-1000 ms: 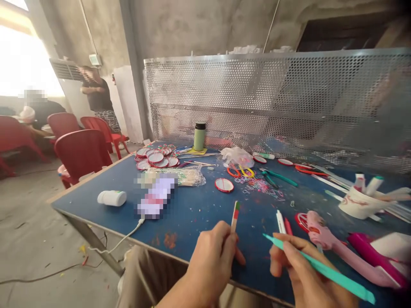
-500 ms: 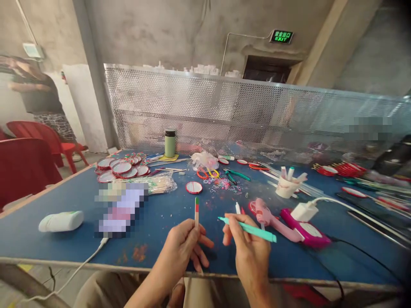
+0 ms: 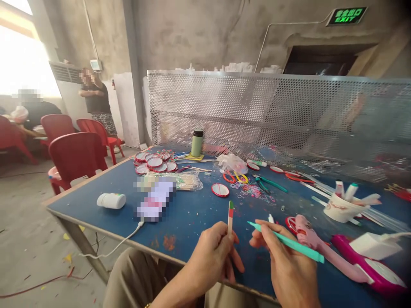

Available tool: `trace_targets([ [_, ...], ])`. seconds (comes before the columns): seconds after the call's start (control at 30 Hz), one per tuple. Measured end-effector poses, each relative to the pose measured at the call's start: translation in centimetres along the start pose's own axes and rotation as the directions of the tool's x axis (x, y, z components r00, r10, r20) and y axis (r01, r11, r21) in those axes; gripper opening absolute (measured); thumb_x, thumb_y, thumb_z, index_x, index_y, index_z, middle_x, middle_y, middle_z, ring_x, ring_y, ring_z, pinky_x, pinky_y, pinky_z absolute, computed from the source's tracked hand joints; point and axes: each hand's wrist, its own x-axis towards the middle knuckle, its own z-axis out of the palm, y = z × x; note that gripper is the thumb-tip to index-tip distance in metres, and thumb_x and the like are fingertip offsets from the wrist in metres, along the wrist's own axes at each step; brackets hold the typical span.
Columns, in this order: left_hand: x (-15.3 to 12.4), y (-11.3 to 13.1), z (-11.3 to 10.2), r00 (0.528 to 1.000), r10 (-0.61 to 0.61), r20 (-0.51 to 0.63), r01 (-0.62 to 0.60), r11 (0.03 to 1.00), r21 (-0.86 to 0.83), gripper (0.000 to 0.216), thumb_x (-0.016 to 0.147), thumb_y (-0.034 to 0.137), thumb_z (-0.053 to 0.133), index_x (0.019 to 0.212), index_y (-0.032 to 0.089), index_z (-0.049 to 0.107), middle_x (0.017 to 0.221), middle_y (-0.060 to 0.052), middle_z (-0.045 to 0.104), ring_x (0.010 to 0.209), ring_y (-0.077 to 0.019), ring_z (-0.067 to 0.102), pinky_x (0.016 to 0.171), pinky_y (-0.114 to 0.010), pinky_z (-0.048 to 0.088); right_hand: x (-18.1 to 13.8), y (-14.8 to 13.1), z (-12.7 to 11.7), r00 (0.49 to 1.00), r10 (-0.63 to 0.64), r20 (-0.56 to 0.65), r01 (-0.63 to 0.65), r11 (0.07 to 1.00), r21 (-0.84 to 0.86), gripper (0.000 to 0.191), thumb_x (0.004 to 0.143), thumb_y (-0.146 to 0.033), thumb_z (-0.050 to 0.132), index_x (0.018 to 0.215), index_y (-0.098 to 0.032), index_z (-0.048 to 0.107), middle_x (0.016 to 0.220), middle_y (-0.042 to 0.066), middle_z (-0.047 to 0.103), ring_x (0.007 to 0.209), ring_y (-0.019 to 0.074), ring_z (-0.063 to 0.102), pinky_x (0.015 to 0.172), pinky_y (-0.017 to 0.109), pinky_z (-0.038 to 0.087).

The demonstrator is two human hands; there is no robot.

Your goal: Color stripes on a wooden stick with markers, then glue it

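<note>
My left hand (image 3: pixel 214 252) is closed round a flat wooden stick (image 3: pixel 230 216), which stands upright with a green tip and a red band below it. Between the fingers of my right hand (image 3: pixel 285 261) lies a turquoise marker pen (image 3: pixel 293 245), its point aimed left toward the stick but apart from it. Just beyond the hands, a round white disc with a red rim (image 3: pixel 220 190) lies on the blue table (image 3: pixel 189 218). A pink glue gun (image 3: pixel 316 241) rests to the right of my right hand.
A white bottle (image 3: pixel 111 201) and a phone (image 3: pixel 156 199) on a cable lie left. Behind are stacked red-rimmed discs (image 3: pixel 154 162), a green flask (image 3: pixel 197 143), pliers (image 3: pixel 266 183) and small loose clips (image 3: pixel 253 191). A cup of markers (image 3: pixel 342 207) and a magenta power strip (image 3: pixel 369 267) stand right.
The view has turned left, so everything sits farther right and more of the red chairs and another seated person shows. Both hands keep their grip on the stick and the marker pen.
</note>
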Motion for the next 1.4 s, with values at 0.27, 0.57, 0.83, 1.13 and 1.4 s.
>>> trace_targets([
  [0.27,1.2,0.0,2.2,0.989,-0.036,0.140,0.069,0.969,-0.238,0.043,0.092,0.060,0.052,0.100,0.020,0.041,0.071,-0.005,0.072,0.039,-0.0093,0.057,0.036,-0.016,0.039,2.4,-2.8,0.5,0.953,-0.260,0.157,0.272,0.961,-0.058,0.021,0.089,-0.037,0.069,0.078,-0.018,0.071,0.055,-0.001,0.062,0.049,0.0127,0.059,0.055,0.027,0.051],
  [0.57,-0.1,-0.1,1.8,0.993,-0.014,0.119,0.045,0.963,-0.264,0.049,0.092,0.062,0.055,0.104,0.016,0.046,0.083,-0.011,0.075,0.052,-0.0122,0.065,0.045,-0.019,0.047,3.9,-4.2,0.4,0.884,-0.254,0.393,0.287,0.958,-0.027,0.016,0.094,-0.034,0.064,0.092,-0.020,0.070,0.068,-0.001,0.066,0.057,0.0129,0.063,0.057,0.026,0.052],
  [0.83,0.6,-0.2,1.6,0.993,-0.025,0.120,0.059,0.954,-0.293,0.042,0.094,0.060,0.051,0.098,0.019,0.042,0.078,-0.007,0.072,0.046,-0.0109,0.063,0.040,-0.018,0.045,3.5,-2.8,1.4,0.835,-0.340,0.433,0.394,0.918,-0.040,0.022,0.098,-0.031,0.058,0.081,-0.019,0.066,0.065,-0.003,0.059,0.051,0.0099,0.057,0.050,0.024,0.046],
  [1.13,0.2,0.1,1.2,0.981,-0.019,0.192,0.078,0.949,-0.306,0.027,0.102,0.047,0.045,0.103,0.020,0.044,0.075,-0.005,0.072,0.044,-0.0085,0.060,0.040,-0.014,0.042,2.7,-2.6,0.8,0.855,-0.255,0.452,0.297,0.954,-0.025,0.022,0.098,-0.031,0.057,0.083,-0.020,0.068,0.063,-0.002,0.061,0.050,0.0102,0.058,0.051,0.024,0.047],
  [1.4,0.3,1.1,0.9,0.968,-0.090,0.236,0.158,0.944,-0.288,0.018,0.102,0.036,0.041,0.101,0.019,0.046,0.066,-0.003,0.068,0.036,-0.0069,0.052,0.034,-0.013,0.037,1.9,-2.5,1.3,0.868,-0.197,0.456,0.254,0.965,-0.067,0.028,0.098,-0.035,0.056,0.076,-0.019,0.064,0.057,-0.003,0.059,0.046,0.0087,0.054,0.046,0.021,0.045],
])
